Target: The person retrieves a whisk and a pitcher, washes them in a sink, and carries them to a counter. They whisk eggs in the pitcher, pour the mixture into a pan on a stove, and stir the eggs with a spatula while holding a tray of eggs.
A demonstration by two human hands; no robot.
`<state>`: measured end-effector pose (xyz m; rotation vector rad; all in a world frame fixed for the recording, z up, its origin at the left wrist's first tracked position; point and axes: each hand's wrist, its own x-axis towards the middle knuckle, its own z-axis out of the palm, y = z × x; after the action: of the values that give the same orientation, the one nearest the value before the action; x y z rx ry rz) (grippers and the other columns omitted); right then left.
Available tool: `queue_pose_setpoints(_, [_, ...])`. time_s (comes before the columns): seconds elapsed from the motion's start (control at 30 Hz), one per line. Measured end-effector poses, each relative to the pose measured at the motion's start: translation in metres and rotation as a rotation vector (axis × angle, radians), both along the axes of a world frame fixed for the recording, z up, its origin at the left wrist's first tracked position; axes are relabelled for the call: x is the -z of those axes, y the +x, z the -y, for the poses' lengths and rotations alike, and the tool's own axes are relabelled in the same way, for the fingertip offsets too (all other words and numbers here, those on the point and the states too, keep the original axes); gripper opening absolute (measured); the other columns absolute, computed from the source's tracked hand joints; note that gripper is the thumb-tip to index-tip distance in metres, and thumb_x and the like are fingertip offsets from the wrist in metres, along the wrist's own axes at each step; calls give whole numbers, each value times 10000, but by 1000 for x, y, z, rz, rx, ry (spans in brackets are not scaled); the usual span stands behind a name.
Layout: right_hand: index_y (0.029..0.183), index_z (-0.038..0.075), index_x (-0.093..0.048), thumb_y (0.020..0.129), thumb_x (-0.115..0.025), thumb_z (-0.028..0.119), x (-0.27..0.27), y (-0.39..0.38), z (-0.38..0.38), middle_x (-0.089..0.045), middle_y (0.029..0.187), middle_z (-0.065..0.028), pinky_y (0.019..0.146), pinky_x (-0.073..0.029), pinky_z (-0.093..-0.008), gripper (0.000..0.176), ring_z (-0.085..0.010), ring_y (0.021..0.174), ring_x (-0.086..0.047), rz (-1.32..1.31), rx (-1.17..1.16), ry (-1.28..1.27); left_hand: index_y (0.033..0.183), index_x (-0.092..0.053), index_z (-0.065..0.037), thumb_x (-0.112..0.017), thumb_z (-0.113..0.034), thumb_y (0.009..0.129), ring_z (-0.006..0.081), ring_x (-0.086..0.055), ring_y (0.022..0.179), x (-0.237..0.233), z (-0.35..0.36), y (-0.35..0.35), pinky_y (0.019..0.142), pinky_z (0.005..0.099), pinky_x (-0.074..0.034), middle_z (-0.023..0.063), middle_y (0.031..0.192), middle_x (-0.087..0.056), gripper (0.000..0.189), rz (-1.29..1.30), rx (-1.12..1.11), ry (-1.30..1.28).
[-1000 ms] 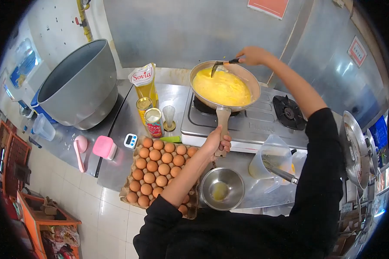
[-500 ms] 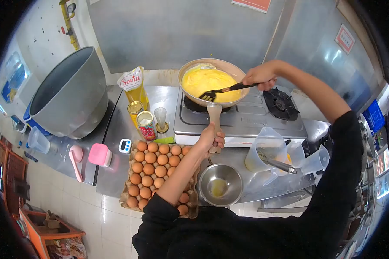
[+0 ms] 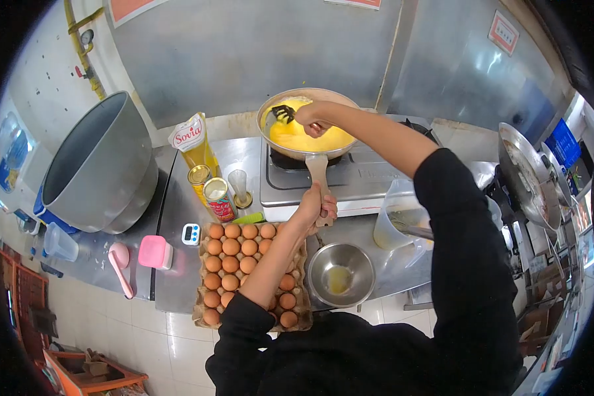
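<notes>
My left hand (image 3: 319, 203) is wrapped round the light handle of a frying pan (image 3: 317, 173), which sits on the left burner of a gas stove (image 3: 366, 173). Yellow egg mixture (image 3: 310, 140) covers the pan's bottom. Above the pan, my right hand (image 3: 315, 119) is closed on a black spatula (image 3: 283, 114); its slotted head touches the egg near the pan's far left edge, and most of its handle is hidden by the hand. Below my left forearm lies a tray of brown eggs (image 3: 230, 264). A steel bowl (image 3: 342, 275) with a little yellow liquid stands right of the tray.
Left of the stove stand an oil pouch (image 3: 195, 144), two cans (image 3: 219, 200) and a small glass (image 3: 239, 187). Farther left are a timer (image 3: 191, 234), a pink-lidded box (image 3: 155, 252), a pink scoop (image 3: 119, 264) and a big grey pot (image 3: 102, 165). A plastic jug (image 3: 391, 224) stands right of the bowl.
My right hand has moved left over the pan, bringing the spatula's head from the near edge to the far left part. The view has shifted slightly; my left hand still holds the handle.
</notes>
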<state>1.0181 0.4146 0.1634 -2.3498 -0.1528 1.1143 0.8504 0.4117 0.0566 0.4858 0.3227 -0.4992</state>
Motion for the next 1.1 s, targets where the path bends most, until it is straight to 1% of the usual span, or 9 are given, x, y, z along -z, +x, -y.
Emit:
queue_pose_setpoints(0.1, [681, 59, -355, 667, -315, 23, 6, 8, -12, -260, 464, -16, 300, -217, -193, 56, -83, 335, -269, 107, 247, 14, 759, -279, -82, -173, -398, 878, 77, -274, 429, 2, -1, 0, 402, 234, -325, -11, 570, -314, 354, 34, 21, -37])
queue_pose_setpoints(0.2, [706, 54, -406, 674, -339, 42, 17, 34, -10, -302, 502, -11, 298, -230, -182, 75, -77, 350, -305, 163, 298, 17, 776, -291, -77, -184, -394, 878, 69, -278, 431, 3, -1, -1, 402, 226, -329, -13, 573, -316, 349, 42, -5, -43])
queue_pose_setpoints(0.27, [749, 27, -448, 669, -354, 49, 24, 58, 6, -368, 521, -49, 319, -279, -236, 125, -104, 370, -344, 167, 224, 2, 791, -312, -73, -198, -382, 877, 62, -284, 432, 2, -3, -2, 399, 219, -331, -15, 576, -323, 340, 58, -40, -18])
queue_pose_setpoints(0.4, [816, 22, -525, 656, -421, 65, -37, 33, 33, -415, 478, -57, 312, -301, -262, 196, -134, 361, -387, 637, -287, -298, 810, -326, -72, -208, -370, 876, 60, -289, 434, -2, -5, -4, 400, 218, -335, -17, 578, -330, 328, 68, -31, -26])
queue_pose_setpoints(0.47, [773, 49, -570, 695, -543, 230, -65, 48, 55, -426, 562, -50, 386, -333, -299, 199, -131, 449, -359, 649, -479, -367, 823, -328, -74, -210, -366, 877, 62, -293, 435, 3, -4, -2, 401, 219, -337, -17, 583, -336, 319, 53, -34, -17])
queue_pose_setpoints(0.63, [919, 186, -609, 672, -563, 180, -143, -5, 88, -424, 509, -16, 367, -328, -261, 251, -126, 422, -389, 636, -603, -694, 835, -337, -79, -255, -374, 874, 60, -286, 432, -3, -1, -5, 391, 202, -293, -30, 568, -330, 309, 30, -80, -1])
queue_pose_setpoints(0.77, [1046, 226, -556, 668, -550, 173, -116, -9, 115, -442, 494, -28, 364, -335, -268, 382, -137, 415, -413, 515, -753, -770, 825, -340, -80, -249, -378, 874, 61, -289, 429, -4, -2, -7, 391, 207, -294, -27, 565, -330, 315, 50, -83, 9])
queue_pose_setpoints(0.83, [1122, 242, -494, 683, -531, 182, -83, 3, 127, -457, 502, -36, 369, -348, -271, 445, -139, 418, -426, 622, -925, -555, 825, -339, -82, -249, -376, 875, 61, -291, 428, -4, -2, -7, 391, 207, -294, -26, 565, -330, 311, 40, -72, -10])
queue_pose_setpoints(1.1, [1178, 246, -431, 686, -515, 166, -74, 11, 85, -431, 502, -29, 364, -318, -268, 506, -133, 405, -389, 628, -951, -515, 828, -331, -93, -252, -387, 871, 63, -286, 422, -1, -3, -5, 381, 222, -312, -22, 567, -319, 308, 32, -65, -16])
